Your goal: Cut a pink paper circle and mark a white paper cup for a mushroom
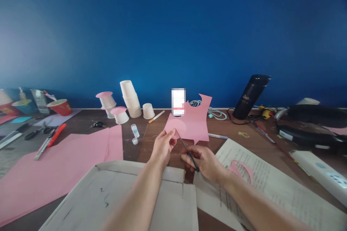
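Observation:
My left hand [164,145] pinches a small piece of pink paper [177,125] between thumb and fingers, in the middle of the view. In my right hand [202,160] is a pair of scissors [192,157] with dark handles, its blades pointing up and left at the edge of that paper. Just behind lies a larger pink sheet [197,124] with curved cut-outs along its edges. Pink paper scraps [241,168] rest on a printed sheet [267,180] beside my right forearm.
White paper cups [131,103], some topped with pink discs [118,110], stand near the blue wall. A glue stick [135,130], a utility knife [50,142] and pink sheets [81,155] lie left. A black bottle [251,97] and a power strip [321,169] are right. White cardboard [116,195] lies in front.

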